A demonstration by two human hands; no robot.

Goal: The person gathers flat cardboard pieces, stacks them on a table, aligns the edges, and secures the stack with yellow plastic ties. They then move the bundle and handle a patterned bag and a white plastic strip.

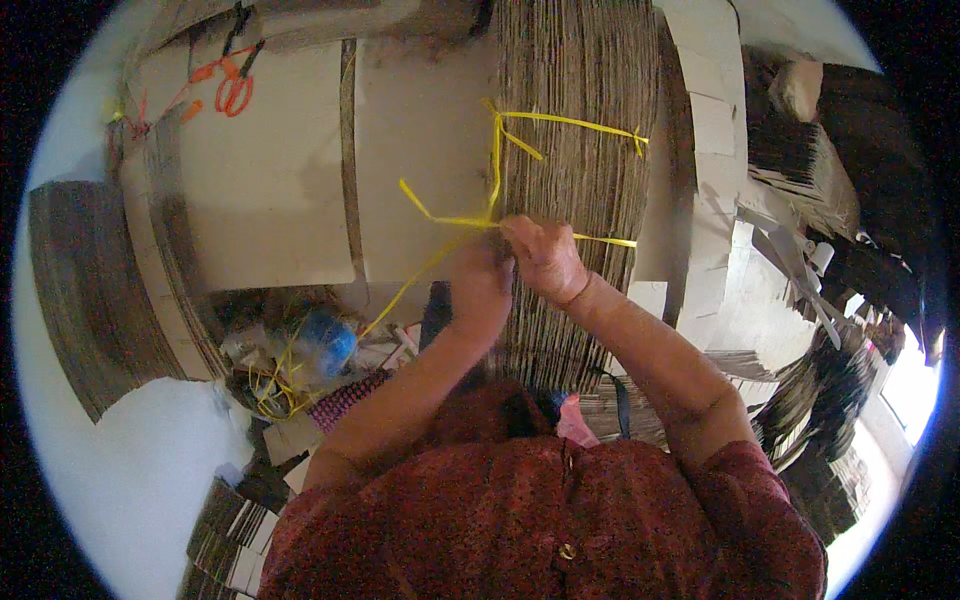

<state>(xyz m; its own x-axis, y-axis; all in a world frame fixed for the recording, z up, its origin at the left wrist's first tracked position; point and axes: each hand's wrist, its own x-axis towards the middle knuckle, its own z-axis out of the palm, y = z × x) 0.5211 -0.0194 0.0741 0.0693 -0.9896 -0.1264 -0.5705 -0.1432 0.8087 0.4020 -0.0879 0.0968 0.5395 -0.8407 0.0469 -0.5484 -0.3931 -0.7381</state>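
In front of me stands a thick stack of brown cardboard sheets (580, 180), their edges facing up. Yellow plastic strapping (570, 121) crosses it in two places, the far one knotted. My right hand (545, 260) is closed on the nearer strap at the stack's left edge, fingers pinched together. Against it is my left hand (480, 285), its fingers curled and partly blurred, at the same spot on the strap. A loose yellow end sticks out to the left of the hands, and another length trails down toward the lower left.
Orange-handled scissors (235, 92) lie at the upper left on pale cardboard (265, 180). A tangle of yellow strapping (280, 390) sits near a blue bundle (328, 340). More cardboard stacks stand at left (95, 290) and right (800, 160).
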